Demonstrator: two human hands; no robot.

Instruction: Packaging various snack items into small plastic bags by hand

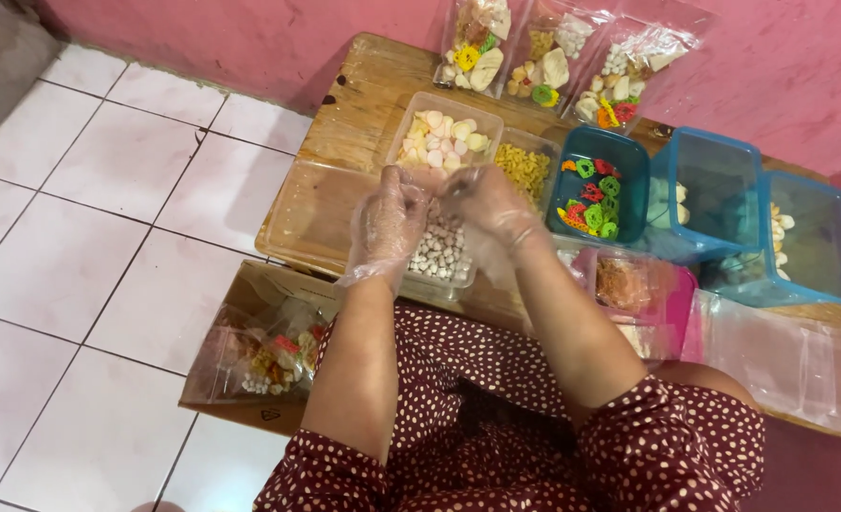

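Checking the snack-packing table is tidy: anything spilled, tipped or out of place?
Nothing stands out. The tubs sit upright on the low wooden table, filled bags lean against the wall, and both gloved hands meet over the pale balls.

Sitting on the desk (363, 90): tub of small balls (439, 254) nearest, under the hands; tub of mixed pieces (444, 142) behind it; ring-snack tub (596, 185) lying right; filled bags (553, 57) leaning against the wall; box (264, 356) resting on the floor, left.

We see a home snack-packing corner: low wooden table (363, 95), white tiled floor (88, 246), pink plastered wall (249, 38).
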